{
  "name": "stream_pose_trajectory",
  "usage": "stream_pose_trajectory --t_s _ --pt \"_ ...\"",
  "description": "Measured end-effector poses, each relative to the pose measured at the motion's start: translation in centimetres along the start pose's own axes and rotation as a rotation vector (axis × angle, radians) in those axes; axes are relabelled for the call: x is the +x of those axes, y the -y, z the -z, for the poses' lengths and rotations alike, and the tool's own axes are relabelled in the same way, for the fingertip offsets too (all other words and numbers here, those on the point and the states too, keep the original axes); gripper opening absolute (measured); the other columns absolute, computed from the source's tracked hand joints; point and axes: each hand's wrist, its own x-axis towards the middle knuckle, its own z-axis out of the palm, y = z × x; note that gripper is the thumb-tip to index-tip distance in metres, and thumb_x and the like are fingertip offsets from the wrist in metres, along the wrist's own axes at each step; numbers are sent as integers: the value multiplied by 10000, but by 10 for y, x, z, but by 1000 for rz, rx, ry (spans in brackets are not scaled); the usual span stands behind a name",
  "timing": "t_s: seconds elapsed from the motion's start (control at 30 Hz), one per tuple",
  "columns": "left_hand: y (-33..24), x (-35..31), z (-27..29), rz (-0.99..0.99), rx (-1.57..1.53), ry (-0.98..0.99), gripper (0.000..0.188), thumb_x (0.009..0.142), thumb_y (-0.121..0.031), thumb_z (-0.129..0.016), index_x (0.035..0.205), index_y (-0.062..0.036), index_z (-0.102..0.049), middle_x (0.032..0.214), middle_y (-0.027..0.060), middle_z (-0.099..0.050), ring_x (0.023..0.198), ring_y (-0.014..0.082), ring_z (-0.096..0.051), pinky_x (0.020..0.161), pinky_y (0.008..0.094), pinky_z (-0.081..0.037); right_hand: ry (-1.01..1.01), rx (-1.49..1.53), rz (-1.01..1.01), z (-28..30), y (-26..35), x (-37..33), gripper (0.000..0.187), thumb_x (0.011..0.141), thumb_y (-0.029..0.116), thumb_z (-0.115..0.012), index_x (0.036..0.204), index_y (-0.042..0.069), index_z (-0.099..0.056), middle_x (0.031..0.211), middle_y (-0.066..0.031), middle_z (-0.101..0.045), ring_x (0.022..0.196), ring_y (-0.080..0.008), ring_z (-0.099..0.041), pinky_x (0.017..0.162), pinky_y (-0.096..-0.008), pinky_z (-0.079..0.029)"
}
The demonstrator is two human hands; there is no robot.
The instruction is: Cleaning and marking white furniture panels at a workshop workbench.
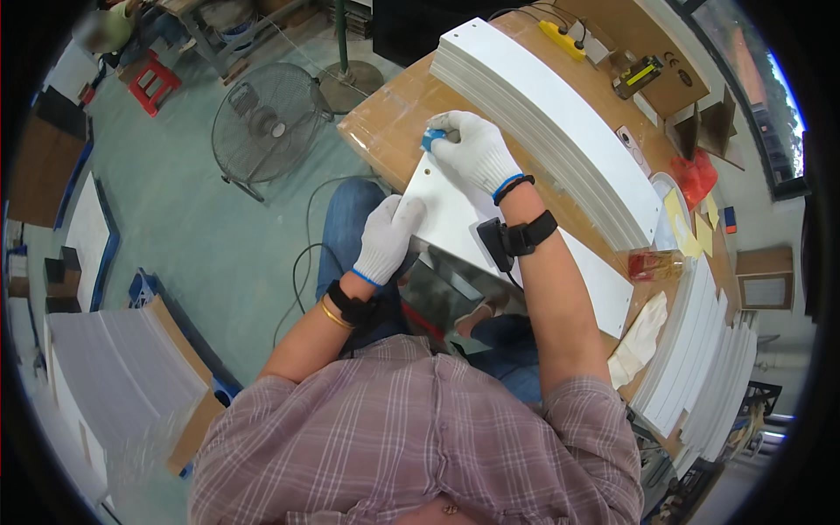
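A long white panel with small holes near its ends lies along the near edge of the brown table. My left hand, in a white knit glove, grips the panel's left end, thumb on top and fingers partly hidden at the edge. My right hand, gloved too, pinches a small blue piece at the panel's far left corner; its exact kind does not show. Just beyond my right hand rises a stack of curved white panels.
The table also bears a yellow power strip, a jar of amber liquid, a white cloth and more panels. A floor fan stands left. Panels are stacked lower left. Another person sits far left.
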Motion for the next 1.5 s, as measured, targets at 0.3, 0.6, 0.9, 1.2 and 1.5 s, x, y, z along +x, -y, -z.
stream_pose_trajectory --t_s 0.3,0.6,0.9,1.2,1.5 --pt "28 40 35 375 -401 229 905 904 -702 -140 1241 49 -517 1048 160 -651 882 265 -663 774 371 -555 -199 201 -157 11 -28 -52 340 793 227 -669 1049 3 -659 956 -125 -683 839 -174 -653 804 -283 -504" --pt "29 54 26 448 -446 334 758 953 -616 -232 1279 18 -491 1115 140 -640 911 283 -657 795 393 -547 -287 829 -347 15 -34 -200 331 824 69 -621 1132 -48 -582 1026 -94 -657 932 -160 -624 875 -289 -489" --pt "8 62 19 309 49 202 383 922 -301 -589 1149 4 -546 961 122 -668 731 203 -678 548 311 -570 -699 1247 -433 4 -76 -328 355 857 53 -606 1189 -53 -536 1057 -126 -637 910 -171 -632 795 -275 -523" --pt "13 60 22 198 153 119 370 903 -338 -619 1078 -17 -563 884 93 -668 689 183 -668 514 286 -548 -1020 1350 -414 10 -91 -390 331 850 38 -611 1165 -34 -543 1047 -105 -624 922 -179 -625 798 -304 -522" --pt "3 81 46 250 108 143 377 921 -312 -595 1107 15 -566 906 112 -672 724 206 -682 563 324 -571 -1059 1214 -374 35 -98 -396 321 889 95 -575 1193 6 -524 1103 -116 -610 1039 -206 -602 804 -270 -501"
